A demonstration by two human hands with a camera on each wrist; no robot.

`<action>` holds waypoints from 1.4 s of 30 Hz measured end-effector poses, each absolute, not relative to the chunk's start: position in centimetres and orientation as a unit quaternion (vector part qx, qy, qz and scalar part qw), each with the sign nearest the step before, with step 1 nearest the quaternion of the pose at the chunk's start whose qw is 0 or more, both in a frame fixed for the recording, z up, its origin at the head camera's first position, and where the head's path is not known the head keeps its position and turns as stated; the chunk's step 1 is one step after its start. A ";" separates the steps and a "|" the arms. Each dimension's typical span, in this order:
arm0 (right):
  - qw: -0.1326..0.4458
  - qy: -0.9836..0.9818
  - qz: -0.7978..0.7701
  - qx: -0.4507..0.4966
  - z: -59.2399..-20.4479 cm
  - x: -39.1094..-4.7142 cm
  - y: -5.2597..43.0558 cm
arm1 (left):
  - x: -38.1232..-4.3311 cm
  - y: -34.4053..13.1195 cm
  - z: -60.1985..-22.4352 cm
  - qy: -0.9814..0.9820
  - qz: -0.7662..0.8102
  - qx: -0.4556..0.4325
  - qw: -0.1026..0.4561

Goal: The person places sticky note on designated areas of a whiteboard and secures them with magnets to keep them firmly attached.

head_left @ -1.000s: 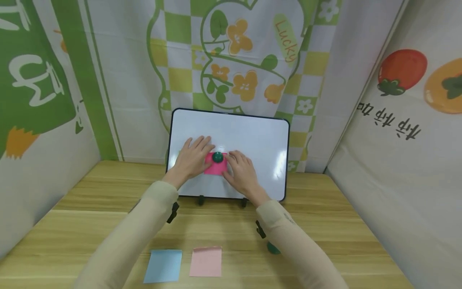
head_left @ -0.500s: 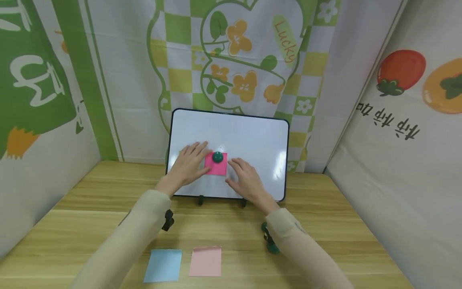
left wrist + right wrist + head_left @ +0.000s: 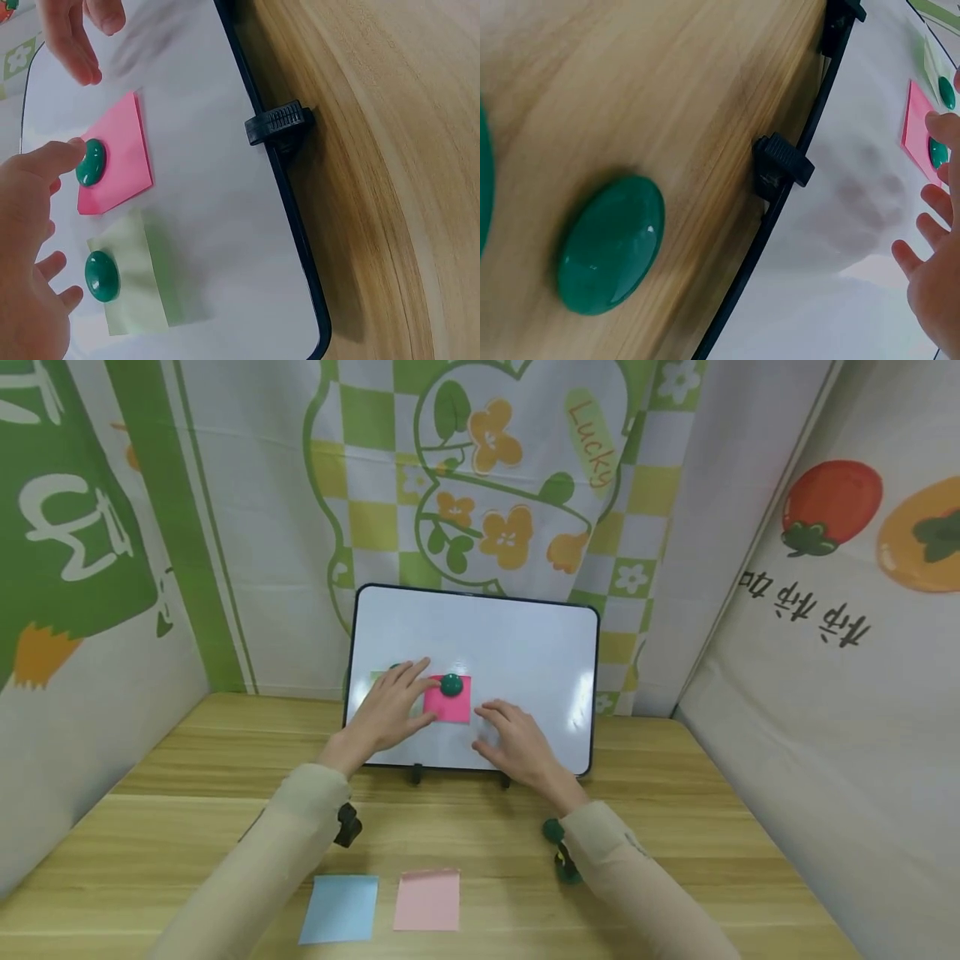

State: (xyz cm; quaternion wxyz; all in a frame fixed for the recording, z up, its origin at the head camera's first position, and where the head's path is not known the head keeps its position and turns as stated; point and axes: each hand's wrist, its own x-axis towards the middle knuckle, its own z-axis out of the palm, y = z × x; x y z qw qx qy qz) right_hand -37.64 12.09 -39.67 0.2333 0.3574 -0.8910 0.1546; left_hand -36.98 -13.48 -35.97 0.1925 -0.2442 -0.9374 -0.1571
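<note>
A bright pink sticky note [image 3: 452, 708] hangs on the whiteboard [image 3: 525, 660], with a round green magnet [image 3: 451, 685] on its upper part. My left hand [image 3: 386, 706] is spread in front of the board, fingers relaxed and holding nothing. In the left wrist view its thumb overlaps the edge of that magnet. Behind the left hand, a pale green sticky note [image 3: 135, 277] is on the board under a second green magnet [image 3: 102, 276]. My right hand [image 3: 525, 747] hovers to the right of the pink note, fingers loosely bent, nothing in them.
On the wooden table [image 3: 480, 835] lie a blue sticky note [image 3: 340, 908] and a light pink one [image 3: 427, 900]. Two more green magnets rest by the right forearm, the nearer-to-board one [image 3: 611, 244] fully visible. Black clips [image 3: 780, 165] support the board's lower edge.
Both hands have drawn back from the pink note, the left down and leftward, the right down and rightward. The note and magnet stay on the board; the pale green note shows more.
</note>
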 end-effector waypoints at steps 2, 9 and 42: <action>0.223 -0.896 0.155 0.353 -39.7 -37.5 12.3 | -36.8 -13.5 -36.0 -0.938 -0.160 -0.244 0.190; 0.198 -0.907 0.144 0.343 -39.9 -37.0 13.3 | -36.4 -13.6 -36.2 -0.939 -0.145 -0.246 0.190; 0.134 -0.917 0.137 0.349 -41.1 -33.9 17.7 | -31.9 -16.4 -38.8 -0.937 -0.148 -0.265 0.171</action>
